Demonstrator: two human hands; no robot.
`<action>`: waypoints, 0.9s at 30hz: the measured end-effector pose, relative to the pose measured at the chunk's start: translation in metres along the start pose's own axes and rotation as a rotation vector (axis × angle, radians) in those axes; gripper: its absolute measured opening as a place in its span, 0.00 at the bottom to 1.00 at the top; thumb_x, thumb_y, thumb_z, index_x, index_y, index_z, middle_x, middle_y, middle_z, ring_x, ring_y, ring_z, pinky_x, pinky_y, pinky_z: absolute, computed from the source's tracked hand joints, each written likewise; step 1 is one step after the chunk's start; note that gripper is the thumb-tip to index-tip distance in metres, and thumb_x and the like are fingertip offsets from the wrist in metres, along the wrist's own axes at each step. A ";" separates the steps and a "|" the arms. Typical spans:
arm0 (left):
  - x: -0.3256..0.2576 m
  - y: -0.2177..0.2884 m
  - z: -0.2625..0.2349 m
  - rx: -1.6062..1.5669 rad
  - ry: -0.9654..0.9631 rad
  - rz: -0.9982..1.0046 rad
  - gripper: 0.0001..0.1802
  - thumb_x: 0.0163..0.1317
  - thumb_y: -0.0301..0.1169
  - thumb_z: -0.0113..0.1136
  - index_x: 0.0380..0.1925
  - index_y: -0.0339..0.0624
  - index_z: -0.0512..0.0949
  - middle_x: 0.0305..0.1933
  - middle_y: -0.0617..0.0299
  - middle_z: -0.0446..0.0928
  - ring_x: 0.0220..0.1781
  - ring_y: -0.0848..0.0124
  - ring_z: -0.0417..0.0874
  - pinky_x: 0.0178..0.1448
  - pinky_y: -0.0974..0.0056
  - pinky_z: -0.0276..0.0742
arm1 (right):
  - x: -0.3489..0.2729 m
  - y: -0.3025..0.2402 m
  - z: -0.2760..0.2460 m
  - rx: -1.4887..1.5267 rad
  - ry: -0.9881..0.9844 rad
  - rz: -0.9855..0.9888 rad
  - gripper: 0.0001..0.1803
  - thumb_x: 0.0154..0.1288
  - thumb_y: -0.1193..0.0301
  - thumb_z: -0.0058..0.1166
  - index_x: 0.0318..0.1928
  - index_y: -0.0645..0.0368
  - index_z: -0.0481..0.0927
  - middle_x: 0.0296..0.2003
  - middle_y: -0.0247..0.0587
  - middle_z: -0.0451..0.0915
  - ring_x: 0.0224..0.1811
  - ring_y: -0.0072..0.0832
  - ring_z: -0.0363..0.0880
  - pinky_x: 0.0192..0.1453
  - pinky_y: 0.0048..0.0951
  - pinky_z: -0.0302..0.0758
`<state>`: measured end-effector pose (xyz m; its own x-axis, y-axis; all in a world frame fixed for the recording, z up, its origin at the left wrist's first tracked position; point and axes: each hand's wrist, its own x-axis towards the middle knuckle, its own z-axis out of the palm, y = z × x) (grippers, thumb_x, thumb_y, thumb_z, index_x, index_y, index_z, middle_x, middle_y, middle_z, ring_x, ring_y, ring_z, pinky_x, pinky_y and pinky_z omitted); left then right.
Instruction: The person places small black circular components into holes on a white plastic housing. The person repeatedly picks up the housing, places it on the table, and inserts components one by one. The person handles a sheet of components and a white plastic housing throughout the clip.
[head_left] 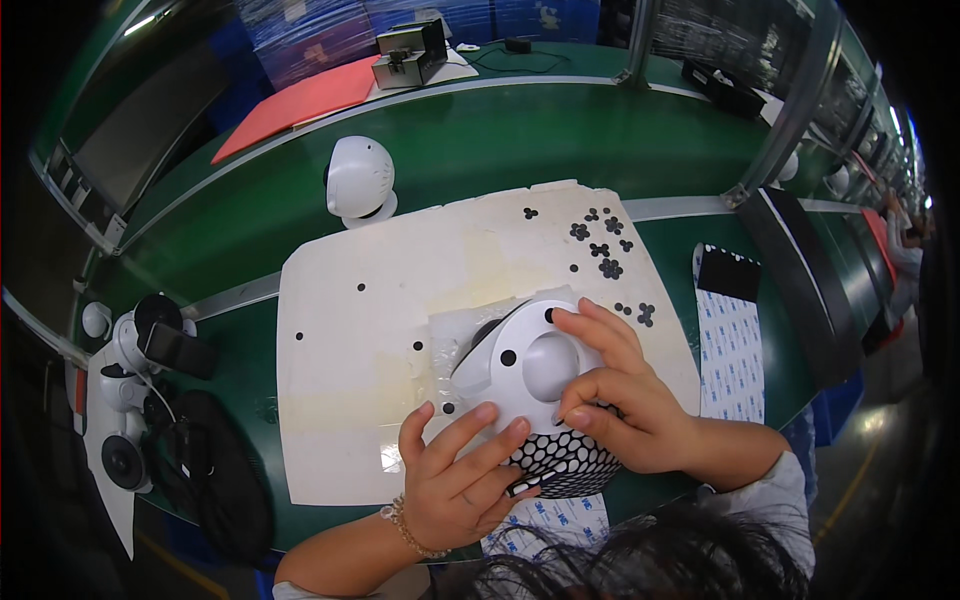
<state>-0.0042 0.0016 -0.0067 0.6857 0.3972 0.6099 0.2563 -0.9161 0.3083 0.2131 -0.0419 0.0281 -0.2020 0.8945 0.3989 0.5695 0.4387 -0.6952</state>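
Green table (480,150) fills the frame; a matte white board (350,340) with ragged upper edge lies at centre. On its lower right sits a smooth white domed housing (535,365). Right hand (625,400) curls over it, fingers pinching; left hand (455,480) grips a black-and-white dotted sheet (565,455) at the lower edge. Small black stickers (600,245) lie loose at upper right.

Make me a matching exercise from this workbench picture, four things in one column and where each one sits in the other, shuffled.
Things:
1. white dome-shaped part
2. red sheet
3. loose black dots
4. finished white camera

Places:
A. far left of the green bench, by the grey box
B. under both hands, on the white board
C. just beyond the white board's far left edge
D. scattered on the white board's far right corner

Pairs: 1-B, 2-A, 3-D, 4-C
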 end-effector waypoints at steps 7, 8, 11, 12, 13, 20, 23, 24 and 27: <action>-0.004 -0.002 0.000 0.039 -0.020 0.018 0.10 0.50 0.43 0.59 0.23 0.50 0.77 0.51 0.65 0.74 0.60 0.61 0.64 0.63 0.44 0.45 | -0.003 -0.004 0.003 -0.179 0.062 -0.068 0.04 0.54 0.70 0.56 0.32 0.52 0.77 0.60 0.47 0.60 0.65 0.47 0.49 0.62 0.43 0.48; -0.004 -0.002 -0.001 0.041 -0.019 0.016 0.10 0.50 0.43 0.59 0.23 0.50 0.77 0.51 0.65 0.74 0.60 0.61 0.64 0.63 0.44 0.45 | -0.004 -0.005 0.003 -0.222 0.075 -0.090 0.04 0.54 0.69 0.56 0.32 0.52 0.77 0.60 0.46 0.61 0.65 0.46 0.50 0.61 0.42 0.49; 0.001 0.003 0.001 -0.007 0.033 -0.028 0.10 0.48 0.39 0.63 0.20 0.48 0.74 0.50 0.66 0.75 0.57 0.65 0.70 0.62 0.48 0.47 | -0.011 0.000 0.004 -0.359 0.145 -0.183 0.08 0.52 0.67 0.58 0.34 0.48 0.78 0.58 0.41 0.65 0.63 0.42 0.54 0.59 0.42 0.49; 0.001 0.003 0.001 -0.007 0.034 -0.029 0.10 0.48 0.39 0.63 0.20 0.48 0.74 0.50 0.66 0.75 0.57 0.65 0.70 0.62 0.48 0.46 | -0.014 -0.002 0.002 -0.458 0.144 -0.206 0.10 0.51 0.66 0.59 0.36 0.48 0.78 0.57 0.40 0.66 0.63 0.41 0.55 0.59 0.42 0.48; 0.000 0.002 0.000 -0.008 0.034 -0.031 0.10 0.47 0.39 0.63 0.20 0.48 0.74 0.50 0.66 0.75 0.57 0.65 0.70 0.62 0.48 0.46 | -0.017 -0.007 0.001 -0.556 0.143 -0.226 0.12 0.50 0.65 0.60 0.37 0.47 0.78 0.57 0.39 0.67 0.62 0.39 0.57 0.59 0.41 0.48; 0.003 0.003 0.002 -0.037 0.050 -0.038 0.12 0.48 0.40 0.62 0.18 0.46 0.73 0.51 0.65 0.75 0.57 0.62 0.69 0.63 0.48 0.46 | -0.025 -0.017 0.008 -0.434 0.077 -0.257 0.19 0.46 0.60 0.63 0.41 0.49 0.78 0.38 0.27 0.76 0.48 0.23 0.70 0.51 0.36 0.51; 0.002 0.001 -0.001 -0.052 0.045 -0.022 0.14 0.48 0.41 0.62 0.16 0.45 0.71 0.51 0.65 0.75 0.58 0.62 0.68 0.63 0.48 0.46 | -0.024 -0.013 0.015 -0.364 0.159 -0.293 0.17 0.47 0.63 0.62 0.40 0.47 0.78 0.31 0.22 0.75 0.43 0.20 0.71 0.47 0.32 0.53; 0.002 0.000 0.000 -0.058 0.051 -0.021 0.15 0.48 0.41 0.62 0.15 0.45 0.70 0.51 0.64 0.75 0.58 0.61 0.68 0.63 0.48 0.46 | -0.024 -0.011 0.015 -0.336 0.154 -0.291 0.16 0.47 0.65 0.62 0.39 0.47 0.78 0.32 0.22 0.76 0.43 0.20 0.72 0.46 0.31 0.53; 0.002 0.000 0.002 -0.071 0.060 -0.020 0.16 0.48 0.41 0.62 0.14 0.45 0.68 0.52 0.64 0.75 0.58 0.61 0.68 0.63 0.48 0.46 | -0.023 -0.010 0.013 -0.301 0.148 -0.313 0.13 0.44 0.68 0.62 0.35 0.47 0.78 0.35 0.23 0.77 0.42 0.21 0.72 0.46 0.30 0.54</action>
<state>-0.0017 0.0024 -0.0071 0.6384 0.4200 0.6449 0.2194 -0.9025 0.3706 0.2017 -0.0660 0.0178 -0.2977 0.6912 0.6585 0.7100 0.6215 -0.3313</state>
